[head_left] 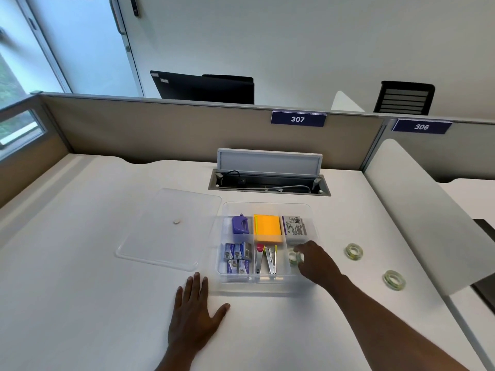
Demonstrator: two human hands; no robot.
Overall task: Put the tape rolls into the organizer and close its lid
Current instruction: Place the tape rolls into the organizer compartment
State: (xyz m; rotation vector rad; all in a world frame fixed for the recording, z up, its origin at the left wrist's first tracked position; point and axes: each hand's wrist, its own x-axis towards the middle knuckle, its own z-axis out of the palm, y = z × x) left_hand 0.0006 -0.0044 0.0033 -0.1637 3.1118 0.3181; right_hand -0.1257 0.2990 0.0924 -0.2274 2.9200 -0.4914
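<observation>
A clear plastic organizer (267,287) stands open on the white desk, its compartments holding staple boxes, staplers, an orange pad and a purple tool. My right hand (317,261) reaches into its front right compartment with the fingers closed around a clear tape roll (293,257). Two more tape rolls lie on the desk to the right, one farther back (353,251) and one nearer (393,280). The clear lid (160,236) lies flat to the left of the organizer. My left hand (194,311) rests flat on the desk, fingers spread, just in front of the organizer's left corner.
An open cable hatch (269,180) with a raised flap sits behind the organizer. A beige partition (160,129) runs along the desk's back, and a white divider panel (417,210) bounds the right side, close to the loose tape rolls.
</observation>
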